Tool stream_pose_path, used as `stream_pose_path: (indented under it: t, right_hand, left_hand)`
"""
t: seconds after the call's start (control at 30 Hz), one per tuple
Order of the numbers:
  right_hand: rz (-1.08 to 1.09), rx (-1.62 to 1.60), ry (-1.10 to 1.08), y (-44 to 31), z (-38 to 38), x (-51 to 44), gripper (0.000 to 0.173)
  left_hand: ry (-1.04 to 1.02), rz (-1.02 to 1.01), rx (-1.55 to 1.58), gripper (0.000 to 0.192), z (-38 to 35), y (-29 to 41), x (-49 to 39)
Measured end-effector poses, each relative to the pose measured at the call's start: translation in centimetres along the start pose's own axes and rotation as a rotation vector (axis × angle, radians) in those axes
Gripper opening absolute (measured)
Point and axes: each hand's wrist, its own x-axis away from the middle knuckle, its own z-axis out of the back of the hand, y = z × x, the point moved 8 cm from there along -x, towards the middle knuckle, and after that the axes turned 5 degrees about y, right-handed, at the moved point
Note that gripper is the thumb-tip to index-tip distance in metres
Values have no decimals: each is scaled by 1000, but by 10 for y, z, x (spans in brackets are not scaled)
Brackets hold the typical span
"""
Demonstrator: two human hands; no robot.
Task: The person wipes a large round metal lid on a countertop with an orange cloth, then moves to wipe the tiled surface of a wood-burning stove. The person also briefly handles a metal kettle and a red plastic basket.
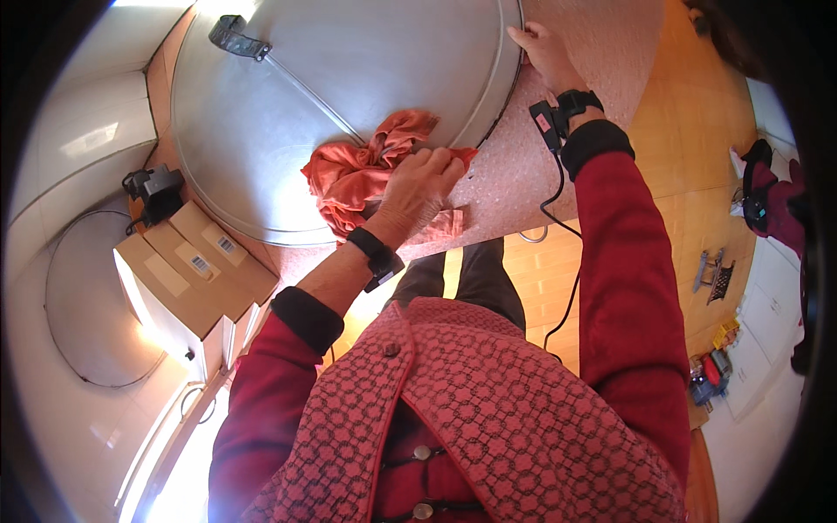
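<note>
A large round grey metal lid point(392, 72) lies before me on a speckled pink surface. A dark curved strap handle point(237, 40) stands at its upper left, and a thin metal rod runs from it to a crumpled orange-red cloth point(343, 176). My left hand point(422, 189) grips that cloth near the lid's lower edge, with its fingers bent into the folds. At the lid's right edge is my right hand point(546, 55), its fingertips and thumb on the rim; part of the grip is hidden. Both wrists wear black straps with small devices.
Cardboard boxes point(196, 261) stand at the left, with a black device point(160, 193) beside them. Behind them, another round metal disc point(98, 301) leans on the tiled wall. A black cable point(561, 189) hangs from my right wrist. Another person's sleeve point(778, 202) shows at the far right.
</note>
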Motion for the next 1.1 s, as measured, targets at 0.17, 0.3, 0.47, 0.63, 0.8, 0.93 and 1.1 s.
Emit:
stream_pose_path:
  t: [0.17,0.3,0.47,0.63,0.8,0.93,1.1]
  right_hand:
    - [4,125,26,-6,2,1,33]
    - [-37,97,51,-4,3,4,31]
    - [12,60,15,-4,4,1,31]
    - [-43,52,-36,1,3,-3,30]
    - [-94,23,-72,-9,1,2,29]
    - [-86,100,-31,-27,-3,13,30]
    - [-73,66,6,-38,-5,20,27]
  left_hand:
    - [-56,-5,55,37,2,1,22]
    - [-81,158,135,36,-3,-1,21]
    - [-39,215,65,30,-6,8,20]
    - [-99,54,54,32,15,-11,75]
    - [-175,-42,82,18,32,-37,122]
    - [-307,-38,32,20,61,-68,163]
    - [-242,78,43,20,66,-77,162]
